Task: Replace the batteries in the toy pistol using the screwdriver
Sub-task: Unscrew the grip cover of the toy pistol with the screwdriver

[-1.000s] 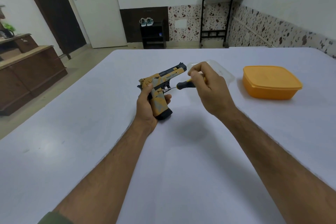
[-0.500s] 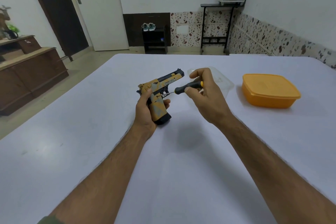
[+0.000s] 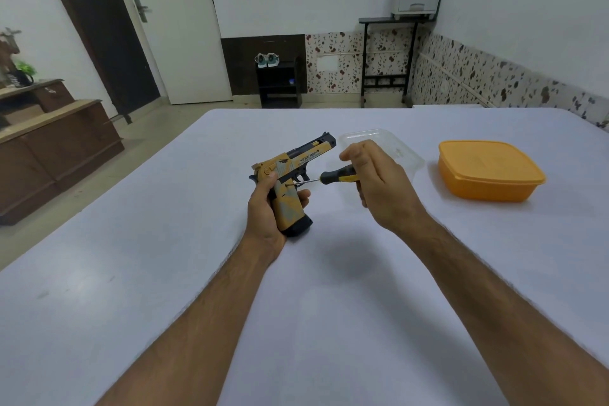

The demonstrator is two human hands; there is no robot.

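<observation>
Tan-and-black toy pistol point(image 3: 290, 181) is held above the white table point(image 3: 164, 257), grip wrapped by the left hand point(image 3: 263, 211), thumb lying along the frame, fingers curled round the front of the grip, muzzle pointed away and to the right. Screwdriver point(image 3: 333, 177), black-and-yellow handled, is pinched by the right hand point(image 3: 379, 184), fingers bent round the handle; its thin shaft is laid nearly level, tip set against the grip's side just behind the trigger. Clear plastic container point(image 3: 395, 145) is seen just beyond the right hand, partly hidden by it. Orange lidded box point(image 3: 487, 171) sits further right, well apart from the pistol
</observation>
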